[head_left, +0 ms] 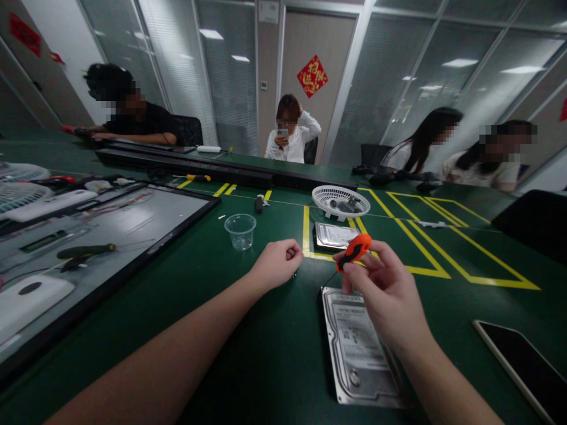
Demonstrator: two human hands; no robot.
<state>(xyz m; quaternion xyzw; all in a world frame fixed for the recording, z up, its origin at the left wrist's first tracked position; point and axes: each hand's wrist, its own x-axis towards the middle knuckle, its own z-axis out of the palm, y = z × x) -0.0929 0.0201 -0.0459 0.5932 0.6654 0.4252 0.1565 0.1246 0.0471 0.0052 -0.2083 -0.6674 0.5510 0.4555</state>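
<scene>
Orange screwdriver point(357, 248) is in R hand point(384, 280), tip nr big HDD point(354, 339).

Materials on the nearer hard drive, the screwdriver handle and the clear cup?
Nearer hard drive: likely metal casing, silvery with a dull sheen; printed label on top.
Screwdriver handle: probably plastic, bright orange with black sections; the black may be rubber, can't tell.
Clear cup: looks like thin plastic, glossy and see-through; glass not excluded.

Nearer hard drive point(353, 349) shiny metal; cup point(240, 233) smooth plastic
</scene>
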